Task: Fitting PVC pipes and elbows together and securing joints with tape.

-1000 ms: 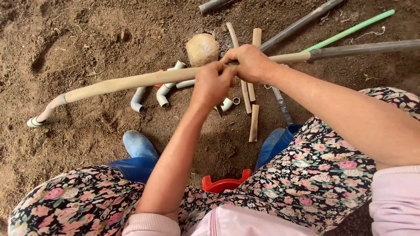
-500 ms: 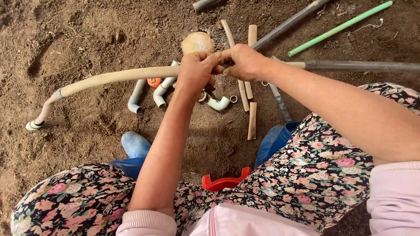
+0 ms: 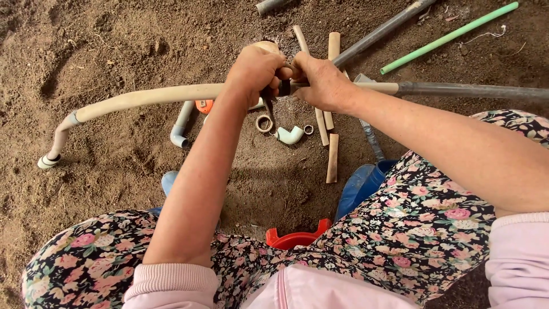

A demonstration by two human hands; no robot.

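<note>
Hands shifted right along cream pipe [image 3: 148, 97]; left hand [image 3: 254, 68], right hand [image 3: 320, 83] clamped around joint. Light, slightly flexible; hold beside joint.

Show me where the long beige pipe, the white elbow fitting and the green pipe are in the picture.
long beige pipe [image 3: 148, 96]: head view, on its curved middle stretch, left of the hands.
white elbow fitting [image 3: 290, 135]: head view, on the bend of the fitting.
green pipe [image 3: 449, 37]: head view, on the middle of its length.
</note>
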